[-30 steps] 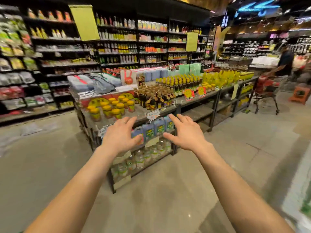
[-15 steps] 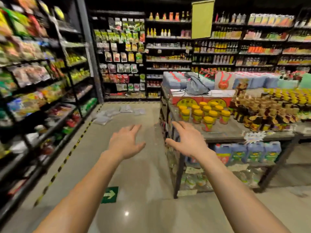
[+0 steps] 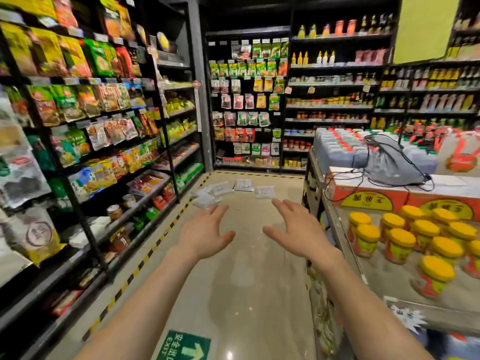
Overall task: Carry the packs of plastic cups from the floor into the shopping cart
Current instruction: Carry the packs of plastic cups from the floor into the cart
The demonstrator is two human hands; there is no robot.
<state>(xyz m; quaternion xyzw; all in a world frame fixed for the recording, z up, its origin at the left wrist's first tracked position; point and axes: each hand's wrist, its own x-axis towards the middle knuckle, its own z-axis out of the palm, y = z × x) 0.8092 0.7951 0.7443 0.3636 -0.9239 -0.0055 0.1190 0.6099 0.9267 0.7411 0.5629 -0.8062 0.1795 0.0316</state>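
While you face down a supermarket aisle in the head view, your left hand (image 3: 205, 235) and right hand (image 3: 298, 229) reach forward side by side, fingers (image 3: 288, 207) spread, nearly straight, holding nothing. Several clear packs of plastic cups (image 3: 223, 189) lie scattered on the floor (image 3: 246, 281) at the aisle's far end, well apart from both hands. A counter (image 3: 381, 284) stands at your right. No shopping cart shows. Judging by this, those packs all await pickup and carrying.
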